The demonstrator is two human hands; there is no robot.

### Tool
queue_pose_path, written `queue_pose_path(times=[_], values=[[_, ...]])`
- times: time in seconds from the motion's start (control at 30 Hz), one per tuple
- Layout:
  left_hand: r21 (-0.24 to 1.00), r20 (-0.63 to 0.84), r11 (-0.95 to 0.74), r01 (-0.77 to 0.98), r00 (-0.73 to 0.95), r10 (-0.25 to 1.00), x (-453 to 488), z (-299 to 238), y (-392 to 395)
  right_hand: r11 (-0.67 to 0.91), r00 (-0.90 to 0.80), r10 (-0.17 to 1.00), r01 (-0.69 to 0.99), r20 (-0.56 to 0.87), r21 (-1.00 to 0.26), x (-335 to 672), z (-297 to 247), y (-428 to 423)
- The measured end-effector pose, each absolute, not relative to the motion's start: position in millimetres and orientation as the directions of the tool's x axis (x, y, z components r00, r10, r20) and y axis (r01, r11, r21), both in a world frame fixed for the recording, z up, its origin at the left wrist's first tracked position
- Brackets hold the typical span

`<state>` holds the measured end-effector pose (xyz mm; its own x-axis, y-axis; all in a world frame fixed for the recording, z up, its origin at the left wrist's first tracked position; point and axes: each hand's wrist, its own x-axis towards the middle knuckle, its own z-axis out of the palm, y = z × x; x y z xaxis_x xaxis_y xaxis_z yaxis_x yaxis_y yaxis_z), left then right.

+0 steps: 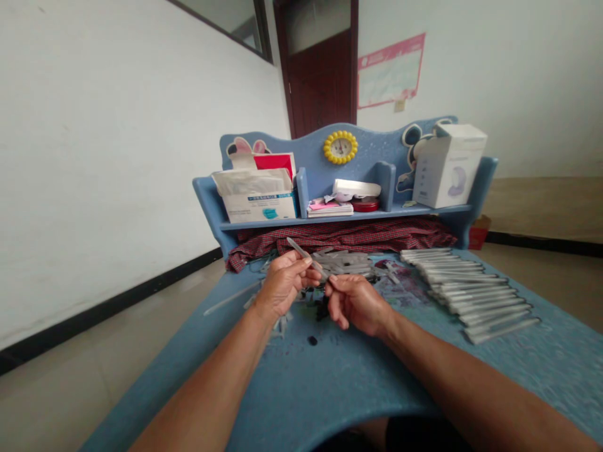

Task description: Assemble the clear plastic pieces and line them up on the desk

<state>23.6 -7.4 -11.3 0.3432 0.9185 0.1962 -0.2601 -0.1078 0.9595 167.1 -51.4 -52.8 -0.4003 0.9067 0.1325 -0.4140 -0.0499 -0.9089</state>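
Observation:
My left hand is closed round a thin grey stick that points up and away to the left. My right hand pinches the near end of the same stick, fingers curled. Both hands hover just above the blue desk. Behind them lies a loose heap of grey sticks. Small dark bits lie on the desk under and between the hands.
A long row of grey sticks lies side by side on the right. A checked red cloth sits under the blue shelf, which holds boxes, papers, a red tin and a yellow clock. Walls and a door stand behind.

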Motion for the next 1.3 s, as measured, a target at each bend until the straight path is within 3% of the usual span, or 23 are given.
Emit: queue_pose_path(times=[0.27,0.37,0.57,0.77,1.03,1.3], values=[[0.971,0.193,-0.148,-0.190,0.245,0.950,27.2,-12.7,-7.3,0.127,-0.124,0.981,-0.177,0.150,-0.976,163.5,-59.5,-47.6],[0.970,0.190,-0.137,-0.202,0.272,0.943,27.0,-12.4,-7.1,0.104,-0.140,0.981,-0.180,0.130,-0.978,163.7,-58.4,-48.4],[0.960,0.200,-0.124,-0.250,0.309,0.930,25.0,-13.0,-6.3,-0.018,-0.323,0.940,-0.373,0.112,-0.928,165.7,-54.2,-51.3],[0.965,0.203,-0.141,-0.222,0.284,0.937,28.0,-15.0,-7.2,0.095,-0.161,0.976,-0.287,0.146,-0.953,163.7,-56.4,-50.3],[0.965,0.198,-0.135,-0.226,0.281,0.939,27.8,-14.2,-7.5,0.015,-0.257,0.961,-0.322,0.102,-0.947,165.6,-56.7,-49.7],[0.965,0.191,-0.135,-0.224,0.251,0.949,27.4,-13.8,-6.9,0.072,-0.139,0.984,-0.255,0.110,-0.964,163.9,-56.3,-50.5]])
